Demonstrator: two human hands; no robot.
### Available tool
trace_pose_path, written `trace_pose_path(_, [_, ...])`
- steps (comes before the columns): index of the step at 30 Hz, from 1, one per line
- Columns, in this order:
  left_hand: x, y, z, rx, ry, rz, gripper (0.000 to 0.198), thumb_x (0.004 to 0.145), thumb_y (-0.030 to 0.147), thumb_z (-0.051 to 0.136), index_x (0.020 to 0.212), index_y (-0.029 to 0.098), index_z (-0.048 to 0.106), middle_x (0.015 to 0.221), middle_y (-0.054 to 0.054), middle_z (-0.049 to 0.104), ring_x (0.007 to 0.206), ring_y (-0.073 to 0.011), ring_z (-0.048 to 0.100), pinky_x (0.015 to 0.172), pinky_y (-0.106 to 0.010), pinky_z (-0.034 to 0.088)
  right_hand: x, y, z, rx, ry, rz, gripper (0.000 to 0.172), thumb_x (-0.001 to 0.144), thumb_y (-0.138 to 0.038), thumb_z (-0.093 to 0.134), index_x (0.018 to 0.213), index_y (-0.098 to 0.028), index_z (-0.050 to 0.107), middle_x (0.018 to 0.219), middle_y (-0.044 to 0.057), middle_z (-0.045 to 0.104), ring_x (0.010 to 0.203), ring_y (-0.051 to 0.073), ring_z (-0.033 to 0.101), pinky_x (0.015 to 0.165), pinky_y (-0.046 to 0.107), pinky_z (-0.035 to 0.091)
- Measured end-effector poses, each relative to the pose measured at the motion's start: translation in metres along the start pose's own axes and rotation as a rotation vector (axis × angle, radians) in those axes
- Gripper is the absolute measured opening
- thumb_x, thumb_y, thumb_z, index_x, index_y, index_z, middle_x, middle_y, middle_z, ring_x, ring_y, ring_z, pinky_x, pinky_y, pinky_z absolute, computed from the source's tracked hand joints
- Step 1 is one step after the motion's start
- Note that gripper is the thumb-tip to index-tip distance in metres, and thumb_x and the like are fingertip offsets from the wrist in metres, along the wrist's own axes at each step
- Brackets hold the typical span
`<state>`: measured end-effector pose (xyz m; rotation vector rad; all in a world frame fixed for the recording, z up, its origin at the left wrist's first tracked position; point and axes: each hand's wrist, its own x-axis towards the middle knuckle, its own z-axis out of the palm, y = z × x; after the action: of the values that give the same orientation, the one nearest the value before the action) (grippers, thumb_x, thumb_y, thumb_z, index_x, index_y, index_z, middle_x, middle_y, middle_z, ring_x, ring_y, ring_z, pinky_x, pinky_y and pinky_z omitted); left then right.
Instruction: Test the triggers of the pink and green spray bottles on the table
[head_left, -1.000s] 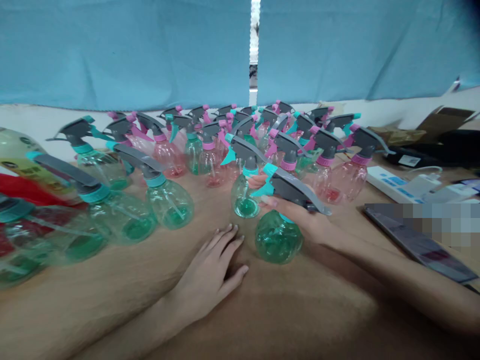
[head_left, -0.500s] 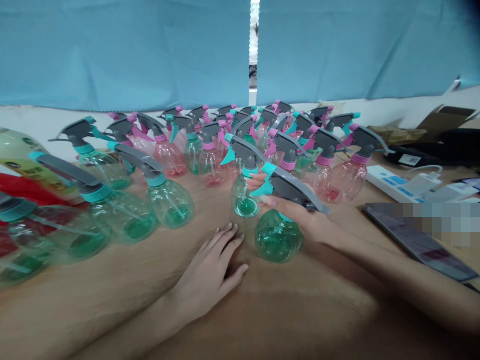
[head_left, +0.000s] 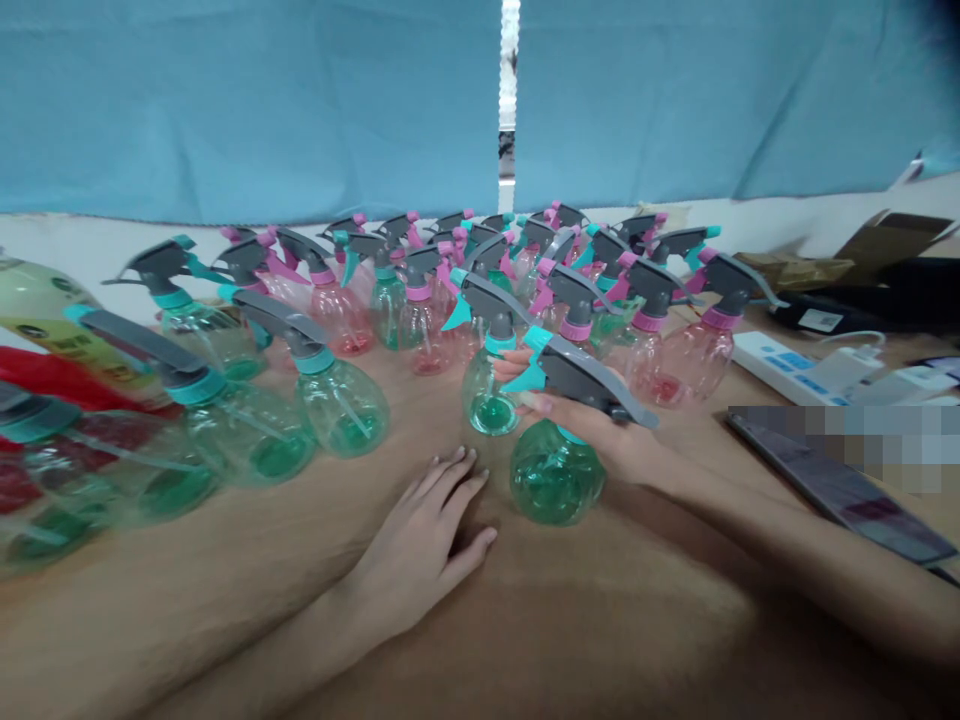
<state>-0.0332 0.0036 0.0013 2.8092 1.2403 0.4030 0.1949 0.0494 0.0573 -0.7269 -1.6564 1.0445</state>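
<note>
My right hand (head_left: pixel 611 430) is closed around the neck of a green spray bottle (head_left: pixel 556 480), just under its grey and turquoise spray head. The bottle is upright at the table's middle; fingertips show behind its trigger, while part of the grip is hidden. My left hand (head_left: pixel 424 545) lies flat on the table to the left of that bottle, fingers stretched out and holding nothing. Close behind the held bottle is another green spray bottle (head_left: pixel 491 395). Left of my left hand stands a green spray bottle (head_left: pixel 341 405) with a turquoise collar.
Pink spray bottles (head_left: pixel 426 335) and green ones crowd the back of the wooden table (head_left: pixel 540 640). Several green bottles line the left side, beside a large yellow-labelled bottle (head_left: pixel 67 320). At right are a power strip (head_left: pixel 787 365) and a dark phone-like slab (head_left: pixel 832 480). Blue cloth (head_left: pixel 262 110) hangs behind.
</note>
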Motion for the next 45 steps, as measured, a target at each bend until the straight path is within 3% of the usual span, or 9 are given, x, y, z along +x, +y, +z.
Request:
trace_pose_path(5, [0.0, 0.0, -0.001, -0.005, -0.01, -0.006, 0.047, 0.096, 0.043, 0.046, 0.133, 0.014, 0.045, 0.144, -0.014, 0.044, 0.135, -0.0284, 0.037, 0.108, -0.048, 0.033, 0.004, 0.0, -0.001, 0.037, -0.024, -0.052, 0.022, 0.085, -0.031, 0.063, 0.106, -0.027, 0.064, 0.103, 0.001, 0.064, 0.095, 0.019, 0.062, 0.09, 0.039, 0.049])
trace_pose_path(14, [0.001, 0.001, -0.001, 0.008, -0.021, -0.01, 0.047, 0.096, 0.043, 0.046, 0.132, 0.013, 0.046, 0.143, -0.015, 0.044, 0.134, -0.029, 0.037, 0.108, -0.049, 0.033, 0.004, -0.018, -0.004, -0.101, -0.05, -0.004, 0.009, 0.085, -0.03, 0.06, 0.089, -0.022, 0.06, 0.085, 0.0, 0.061, 0.076, 0.015, 0.057, 0.071, 0.03, 0.047])
trace_pose_path(19, [0.001, 0.0, -0.001, -0.014, -0.009, -0.011, 0.046, 0.096, 0.042, 0.046, 0.133, 0.014, 0.045, 0.144, -0.015, 0.044, 0.134, -0.0292, 0.037, 0.107, -0.049, 0.034, 0.004, -0.024, -0.003, -0.123, -0.031, 0.022, 0.012, 0.084, -0.031, 0.059, 0.081, -0.02, 0.057, 0.074, -0.002, 0.054, 0.064, 0.012, 0.05, 0.058, 0.027, 0.041])
trace_pose_path(23, [0.001, 0.0, -0.001, -0.02, -0.008, -0.011, 0.046, 0.096, 0.042, 0.046, 0.133, 0.015, 0.045, 0.143, -0.015, 0.044, 0.134, -0.029, 0.038, 0.107, -0.049, 0.034, 0.004, -0.023, -0.004, -0.117, -0.028, 0.037, 0.015, 0.083, -0.031, 0.06, 0.075, -0.021, 0.052, 0.069, -0.002, 0.05, 0.06, 0.011, 0.046, 0.056, 0.027, 0.041])
trace_pose_path(29, [0.0, 0.0, -0.001, 0.0, -0.017, -0.007, 0.047, 0.096, 0.042, 0.046, 0.134, 0.014, 0.044, 0.145, -0.014, 0.043, 0.135, -0.0283, 0.036, 0.109, -0.049, 0.032, 0.004, -0.018, -0.005, -0.114, -0.048, 0.021, 0.016, 0.085, -0.035, 0.059, 0.078, -0.022, 0.054, 0.07, -0.002, 0.051, 0.062, 0.012, 0.049, 0.059, 0.028, 0.043])
trace_pose_path(35, [0.0, -0.001, -0.001, 0.001, -0.015, -0.001, 0.047, 0.096, 0.042, 0.047, 0.134, 0.013, 0.044, 0.144, -0.015, 0.043, 0.135, -0.0283, 0.036, 0.109, -0.049, 0.032, 0.001, -0.012, -0.005, -0.043, -0.04, 0.012, 0.019, 0.085, -0.038, 0.061, 0.099, -0.025, 0.061, 0.08, -0.002, 0.056, 0.069, 0.013, 0.052, 0.072, 0.031, 0.046])
trace_pose_path(45, [0.001, 0.0, -0.002, -0.008, -0.017, -0.012, 0.047, 0.096, 0.043, 0.047, 0.133, 0.014, 0.046, 0.145, -0.015, 0.043, 0.134, -0.0297, 0.038, 0.107, -0.049, 0.034, 0.001, -0.01, -0.005, -0.03, -0.043, -0.016, 0.022, 0.085, -0.036, 0.062, 0.105, -0.027, 0.062, 0.077, -0.002, 0.055, 0.065, 0.013, 0.048, 0.067, 0.03, 0.044])
